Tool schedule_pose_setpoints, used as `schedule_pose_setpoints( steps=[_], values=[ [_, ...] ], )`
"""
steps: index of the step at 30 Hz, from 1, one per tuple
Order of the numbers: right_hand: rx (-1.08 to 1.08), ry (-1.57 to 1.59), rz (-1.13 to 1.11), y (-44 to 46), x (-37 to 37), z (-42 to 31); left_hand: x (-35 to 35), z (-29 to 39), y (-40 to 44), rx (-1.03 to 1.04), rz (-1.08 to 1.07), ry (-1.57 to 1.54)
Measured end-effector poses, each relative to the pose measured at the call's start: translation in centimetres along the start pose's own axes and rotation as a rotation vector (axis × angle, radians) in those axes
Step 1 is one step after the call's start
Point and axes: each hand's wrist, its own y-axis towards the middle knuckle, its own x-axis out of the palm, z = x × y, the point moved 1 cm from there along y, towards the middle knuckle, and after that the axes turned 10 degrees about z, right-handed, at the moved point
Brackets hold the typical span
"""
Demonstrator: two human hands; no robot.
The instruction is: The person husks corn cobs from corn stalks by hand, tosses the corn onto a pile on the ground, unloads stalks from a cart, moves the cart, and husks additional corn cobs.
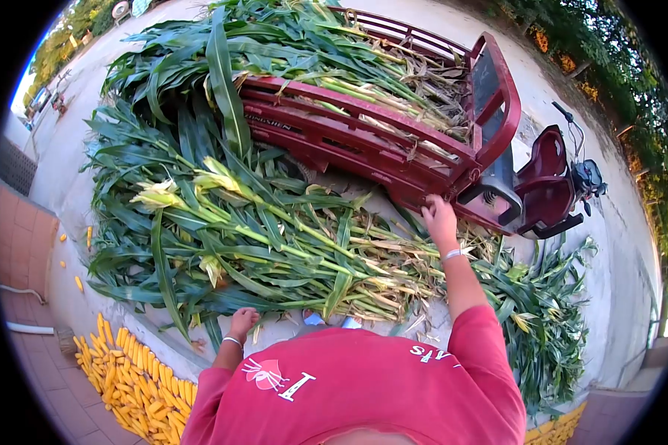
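My right hand point(439, 219) is at the lower front corner of the red cargo trike point(393, 167), its fingers bent against or just in front of the red side panel; what they hold, if anything, is too small to tell. My left hand point(243, 322) hangs low beside my body with its fingers curled, near the lower edge of a large pile of green corn stalks point(274, 252). Nothing shows in it. More leafy stalks point(267, 44) lie heaped in the trike's bed and hang over its rear end.
Yellow corn cobs point(141, 382) lie heaped at the lower left, with a few loose ones on the concrete. Another stalk pile point(538, 326) is at the right. The trike's seat point(545, 196) and handlebars stand at the upper right. A brick wall point(26, 237) rises at the left.
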Motion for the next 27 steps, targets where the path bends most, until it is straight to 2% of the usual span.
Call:
schedule_pose_setpoints(
  steps=[2,4,6,12,14,17,19,21,23,26,27],
  values=[
    [-0.205,-0.029,0.112,6.0,-0.1,-0.9,1.8,3.0,-1.1,-0.003,-0.067,-0.132],
    [-0.261,-0.176,0.12,11.0,0.9,-1.0,3.1,6.6,-1.9,0.022,-0.079,-0.165],
    [-0.263,-0.267,0.081,15.5,2.9,-0.4,4.3,11.1,-2.5,0.153,-0.085,-0.153],
    [-0.227,-0.518,-0.163,24.3,8.9,0.5,7.5,27.1,-1.3,0.412,-0.082,-0.101],
    [-0.26,-0.577,-0.309,26.3,11.0,0.8,9.0,33.8,-1.1,0.548,-0.072,-0.042],
    [-0.411,-0.593,-0.25,28.2,12.5,0.9,12.1,42.4,2.0,0.732,-0.123,-0.038],
    [-0.421,-0.556,-0.266,29.3,13.9,2.5,14.7,47.7,4.8,0.86,-0.178,-0.046],
    [-0.422,-0.506,-0.276,30.2,15.8,4.2,17.2,53.3,6.9,0.986,-0.134,0.094],
    [-0.435,-0.46,-0.253,30.7,16.2,4.3,19.8,58.5,9.8,1.244,-0.054,0.224],
    [-0.38,-0.423,-0.281,31.0,16.0,4.0,24.7,65.2,15.9,1.285,0.003,0.375],
    [-0.357,-0.424,-0.297,30.9,15.8,3.6,26.3,67.7,17.1,1.252,-0.04,0.43]
  ],
)
